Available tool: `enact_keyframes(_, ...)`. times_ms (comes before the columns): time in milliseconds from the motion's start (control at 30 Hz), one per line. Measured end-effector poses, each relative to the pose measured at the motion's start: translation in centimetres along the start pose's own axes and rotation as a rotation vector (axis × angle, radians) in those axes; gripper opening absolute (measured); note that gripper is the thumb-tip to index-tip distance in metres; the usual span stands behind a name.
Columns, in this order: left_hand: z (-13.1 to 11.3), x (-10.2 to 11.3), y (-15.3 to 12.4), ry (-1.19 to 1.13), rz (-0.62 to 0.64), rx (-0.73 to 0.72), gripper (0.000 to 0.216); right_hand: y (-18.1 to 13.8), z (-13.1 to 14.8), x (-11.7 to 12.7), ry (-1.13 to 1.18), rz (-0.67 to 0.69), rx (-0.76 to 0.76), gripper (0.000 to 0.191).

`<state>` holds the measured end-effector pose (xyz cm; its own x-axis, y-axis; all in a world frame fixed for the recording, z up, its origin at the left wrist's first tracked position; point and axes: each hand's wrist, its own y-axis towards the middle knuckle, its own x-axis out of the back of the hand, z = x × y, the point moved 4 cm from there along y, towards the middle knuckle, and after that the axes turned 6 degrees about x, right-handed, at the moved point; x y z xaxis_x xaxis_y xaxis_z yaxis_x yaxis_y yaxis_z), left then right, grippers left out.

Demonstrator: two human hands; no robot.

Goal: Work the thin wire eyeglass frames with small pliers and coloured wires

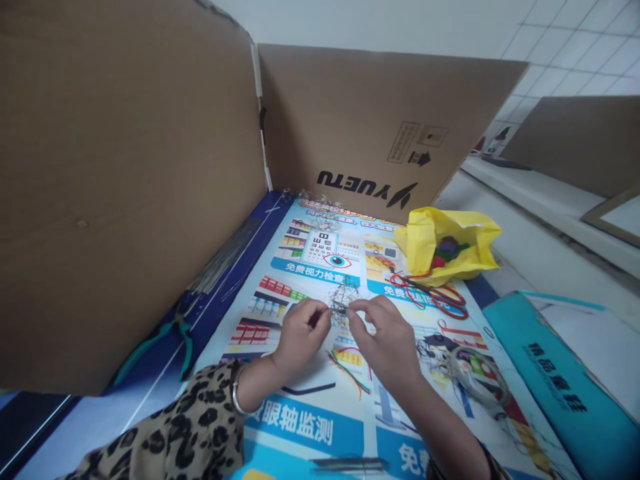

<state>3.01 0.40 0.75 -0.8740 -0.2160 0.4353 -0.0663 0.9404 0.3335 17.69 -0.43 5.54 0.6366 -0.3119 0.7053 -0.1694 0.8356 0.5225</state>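
Note:
My left hand [306,331] and my right hand [385,333] meet over the middle of the printed poster. Between them is a small tangled shape of thin metal wire [345,293], with its loops standing out beyond my fingertips. Thumb and forefinger of each hand are pinched at its near edge, one on either side. Just below lie a few red, green and yellow strands [353,375] and a dark bent rod [309,389]. Which piece of wire each fingertip grips is too fine to make out.
Teal-handled pliers [186,347] and straight wires [216,263] lie left. A yellow bag [420,247] with coloured balls, red-handled scissors [453,303], a wire coil [500,393] and a teal box [530,327] are right. Cardboard walls [320,120] stand behind and left.

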Motion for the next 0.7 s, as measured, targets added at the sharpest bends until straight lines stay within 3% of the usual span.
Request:
enact_keyframes(167, -0.6, -0.1, -0.4, 0.034, 0.003, -0.083, 0.015, 0.2, 0.5, -1.4, -0.301, -0.073, 0.099, 0.027)
enact_keyframes(267, -0.7, -0.1, -0.7, 0.027, 0.013, -0.121, 0.014, 0.4, 0.4, -1.9, -0.312, -0.087, 0.093, 0.026)
enact_keyframes(700, 0.2, 0.3, -0.1, 0.034, -0.036, -0.087, 0.013, -0.9, -2.1, -0.9, 0.387, -0.073, -0.355, 0.02)
